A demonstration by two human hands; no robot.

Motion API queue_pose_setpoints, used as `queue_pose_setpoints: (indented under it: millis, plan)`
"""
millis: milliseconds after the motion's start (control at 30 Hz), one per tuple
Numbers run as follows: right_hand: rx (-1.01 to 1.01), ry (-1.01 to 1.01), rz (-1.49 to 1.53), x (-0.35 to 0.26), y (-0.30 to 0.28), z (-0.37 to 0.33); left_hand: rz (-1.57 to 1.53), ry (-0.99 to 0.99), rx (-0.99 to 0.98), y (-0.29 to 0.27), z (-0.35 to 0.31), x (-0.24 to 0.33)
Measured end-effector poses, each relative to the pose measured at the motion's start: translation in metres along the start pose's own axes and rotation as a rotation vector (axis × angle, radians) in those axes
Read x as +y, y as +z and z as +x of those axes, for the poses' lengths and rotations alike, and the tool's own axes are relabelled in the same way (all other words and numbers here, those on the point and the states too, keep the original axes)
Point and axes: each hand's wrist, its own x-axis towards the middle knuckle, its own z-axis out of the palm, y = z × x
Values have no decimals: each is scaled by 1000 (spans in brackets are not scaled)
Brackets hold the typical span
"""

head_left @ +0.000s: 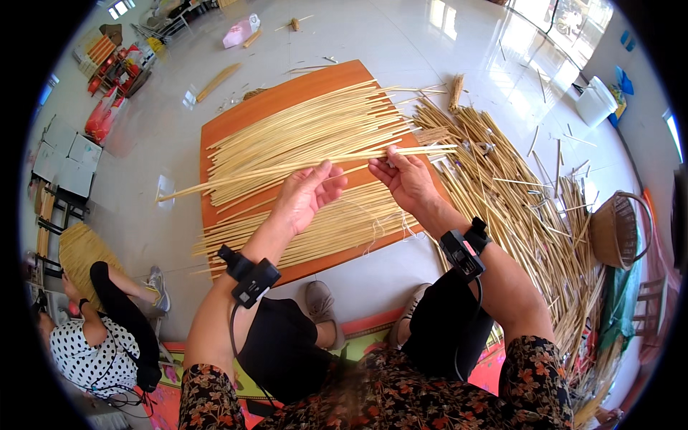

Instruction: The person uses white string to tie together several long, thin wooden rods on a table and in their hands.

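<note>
A few long pale straw stalks [247, 179] stretch across in front of me, above a low orange-brown table [215, 136]. My right hand [407, 179] is closed, pinching these stalks toward their right end between thumb and fingers. Below the stalks, my left hand [308, 192] is half turned up with its fingers loosely curled and apart. Its thumb tip is right by the stalks; whether it touches them I cannot tell. Beneath lies a wide layer of straw stalks [287, 129] side by side, with a second layer [322, 222] nearer me, where thin white threads [376, 228] trail at the right.
Loose straw [523, 193] is heaped on the floor right of the table, beside a wicker basket [614, 233]. A white bucket [596, 102] stands farther back. At left, another person [93, 351] sits holding a woven straw piece [84, 252].
</note>
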Motion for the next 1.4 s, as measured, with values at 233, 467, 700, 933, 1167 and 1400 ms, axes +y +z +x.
queue_pose_setpoints:
  millis: [233, 467, 700, 933, 1167, 1400]
  plan:
    - [-23, 41, -11, 2, 2, -1, -60, 117, 32, -2, 1, 8]
    - [-25, 70, -1, 0, 2, -3, 2, 138, 78, -5, -1, 13]
    - [90, -7, 27, -21, -7, 0, 2, 160, 88, -24, -2, 25]
    - [130, -29, -12, -32, -7, -6, 28, 158, 90, -27, -6, 32]
    - [113, -6, -57, -34, -6, -8, 28, 137, 105, -25, -9, 33]
    - [52, -22, -47, -32, -9, -4, -29, 136, 111, -29, -8, 31]
